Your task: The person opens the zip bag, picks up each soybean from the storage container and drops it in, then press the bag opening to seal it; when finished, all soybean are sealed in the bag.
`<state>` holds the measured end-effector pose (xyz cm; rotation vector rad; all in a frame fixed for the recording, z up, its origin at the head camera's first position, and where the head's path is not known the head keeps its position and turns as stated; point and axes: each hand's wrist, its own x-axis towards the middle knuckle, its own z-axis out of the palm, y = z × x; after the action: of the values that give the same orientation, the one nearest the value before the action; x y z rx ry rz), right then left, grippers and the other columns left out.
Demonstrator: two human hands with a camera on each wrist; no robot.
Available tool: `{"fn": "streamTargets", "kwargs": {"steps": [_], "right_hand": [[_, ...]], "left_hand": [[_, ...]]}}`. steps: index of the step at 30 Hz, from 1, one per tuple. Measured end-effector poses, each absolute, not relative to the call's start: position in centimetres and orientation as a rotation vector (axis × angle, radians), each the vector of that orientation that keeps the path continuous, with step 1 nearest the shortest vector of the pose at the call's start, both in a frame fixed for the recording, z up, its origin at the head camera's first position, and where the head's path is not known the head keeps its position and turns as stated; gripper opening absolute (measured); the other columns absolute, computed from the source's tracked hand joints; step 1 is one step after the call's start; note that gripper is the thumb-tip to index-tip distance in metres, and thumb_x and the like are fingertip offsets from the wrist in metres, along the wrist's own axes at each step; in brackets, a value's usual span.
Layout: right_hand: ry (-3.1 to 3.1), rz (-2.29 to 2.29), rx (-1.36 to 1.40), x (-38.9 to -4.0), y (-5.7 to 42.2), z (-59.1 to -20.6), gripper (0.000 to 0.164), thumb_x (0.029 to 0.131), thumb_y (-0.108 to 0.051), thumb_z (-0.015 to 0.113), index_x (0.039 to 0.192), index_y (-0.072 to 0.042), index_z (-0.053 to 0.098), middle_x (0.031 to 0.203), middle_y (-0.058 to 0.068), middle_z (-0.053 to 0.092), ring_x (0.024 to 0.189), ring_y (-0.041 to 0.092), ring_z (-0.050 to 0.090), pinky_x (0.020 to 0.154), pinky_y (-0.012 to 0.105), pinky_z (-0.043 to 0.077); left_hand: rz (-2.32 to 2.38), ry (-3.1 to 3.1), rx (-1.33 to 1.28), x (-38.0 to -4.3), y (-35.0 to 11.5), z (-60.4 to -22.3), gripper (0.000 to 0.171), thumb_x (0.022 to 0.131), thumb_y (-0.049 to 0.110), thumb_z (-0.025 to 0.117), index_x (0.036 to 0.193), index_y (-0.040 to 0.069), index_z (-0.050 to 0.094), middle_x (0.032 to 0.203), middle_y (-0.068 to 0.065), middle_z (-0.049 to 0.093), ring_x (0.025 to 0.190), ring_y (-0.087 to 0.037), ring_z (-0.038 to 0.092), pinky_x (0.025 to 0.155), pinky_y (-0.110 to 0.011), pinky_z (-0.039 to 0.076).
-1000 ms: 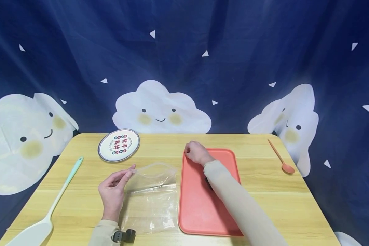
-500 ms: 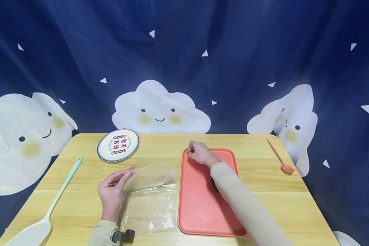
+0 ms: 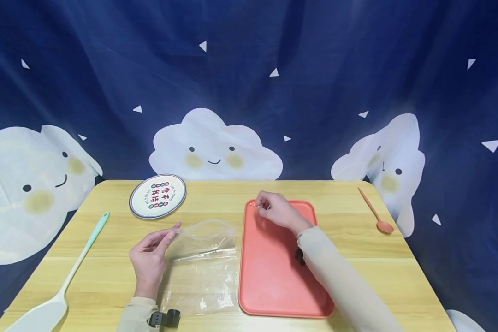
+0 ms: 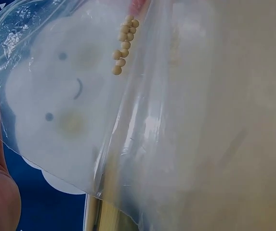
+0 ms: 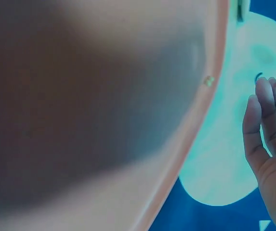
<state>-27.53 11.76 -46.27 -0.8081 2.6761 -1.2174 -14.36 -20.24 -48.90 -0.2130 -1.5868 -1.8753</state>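
My left hand pinches the upper left edge of a clear zip bag, its mouth slightly parted. Through the plastic of the bag, several round beige beans show in the left wrist view; whether they lie inside it or behind, I cannot tell. Over the far left corner of the red tray, my right hand hovers with fingers bent. A few small beans sit by the tray's rim in the right wrist view. Whether its fingertips pinch a bean is not clear.
A round plate with red lettering lies at the table's far left. Nearer, a long pale green spatula lies along the left side. An orange spoon rests at the right. A dark blue curtain hangs behind the table.
My right hand has drawn a little to the right from the tray's corner, baring small pale specks there. My left hand keeps its hold on the bag. The view has turned slightly right.
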Motion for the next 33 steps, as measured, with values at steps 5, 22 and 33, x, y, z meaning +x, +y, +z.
{"fn": "streamTargets", "kwargs": {"steps": [5, 22, 33], "right_hand": [[2.664, -1.277, -0.834, -26.4, 12.2, -45.1, 0.017, 0.086, 0.003, 0.064, 0.091, -0.013, 0.061, 0.083, -0.002, 0.062, 0.080, 0.015, 0.059, 0.075, 0.031, 0.053], [2.669, -1.293, -0.966, -22.3, 11.7, -42.0, 0.009, 0.090, -0.005, 0.062, 0.091, -0.014, 0.061, 0.082, -0.006, 0.058, 0.078, 0.013, 0.056, 0.073, 0.035, 0.053], [2.619, -1.280, -1.104, -21.1, 8.7, -40.8, 0.009, 0.091, -0.004, 0.066, 0.094, -0.013, 0.064, 0.087, -0.008, 0.059, 0.080, 0.008, 0.057, 0.075, 0.035, 0.055]], "left_hand": [[-1.874, -1.593, -0.206, -14.4, -20.3, -48.8, 0.010, 0.082, -0.018, 0.068, 0.091, -0.022, 0.064, 0.089, -0.024, 0.071, 0.088, -0.028, 0.072, 0.078, -0.031, 0.058], [-1.903, -1.560, -0.288, -14.3, -20.2, -48.6, 0.010, 0.081, -0.023, 0.065, 0.091, -0.024, 0.062, 0.091, -0.029, 0.068, 0.090, -0.029, 0.071, 0.079, -0.031, 0.057], [-1.954, -1.511, -0.379, -14.4, -20.1, -48.7, 0.010, 0.081, -0.027, 0.062, 0.091, -0.026, 0.061, 0.089, -0.033, 0.067, 0.093, -0.032, 0.070, 0.080, -0.031, 0.057]]}}
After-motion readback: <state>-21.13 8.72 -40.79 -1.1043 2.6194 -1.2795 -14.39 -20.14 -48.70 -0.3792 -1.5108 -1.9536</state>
